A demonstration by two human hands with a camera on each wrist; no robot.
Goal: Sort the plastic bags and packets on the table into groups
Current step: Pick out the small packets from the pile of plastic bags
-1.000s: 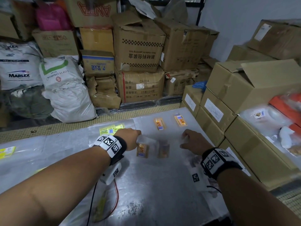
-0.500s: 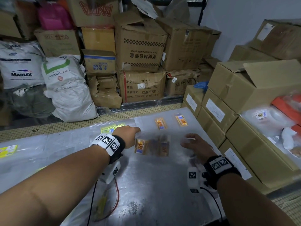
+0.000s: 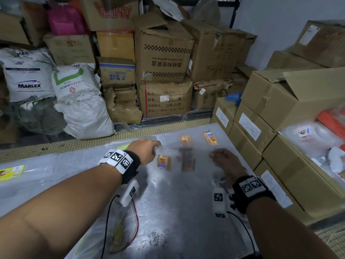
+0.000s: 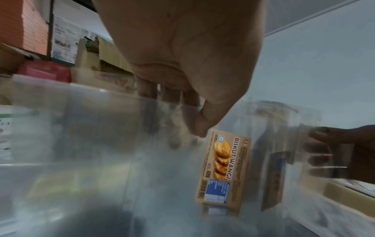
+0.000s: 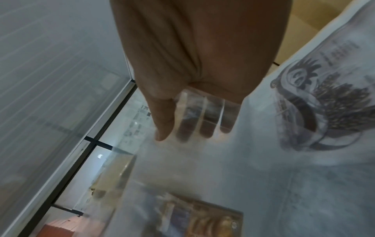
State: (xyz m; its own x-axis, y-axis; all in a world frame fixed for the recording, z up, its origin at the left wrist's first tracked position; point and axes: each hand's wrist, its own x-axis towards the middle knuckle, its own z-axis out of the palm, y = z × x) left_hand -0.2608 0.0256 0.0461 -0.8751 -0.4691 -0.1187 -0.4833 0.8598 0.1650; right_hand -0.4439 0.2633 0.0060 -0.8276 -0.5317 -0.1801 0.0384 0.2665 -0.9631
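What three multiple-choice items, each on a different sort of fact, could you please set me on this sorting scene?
1. The two flat orange-labelled bags lie:
A) near the table's far edge
B) at its left edge
C) on a chair

2. The biscuit bag's label is mostly:
A) green
B) orange-tan
C) pink

3. The right hand:
A) lies flat and open
B) makes an empty fist
C) pinches clear plastic

Answers:
1 A: in the head view they lie beyond both hands.
2 B: the left wrist view shows it, with the left hand pinching that bag.
3 C: the right wrist view shows the thumb in front of the plastic and the fingers behind.
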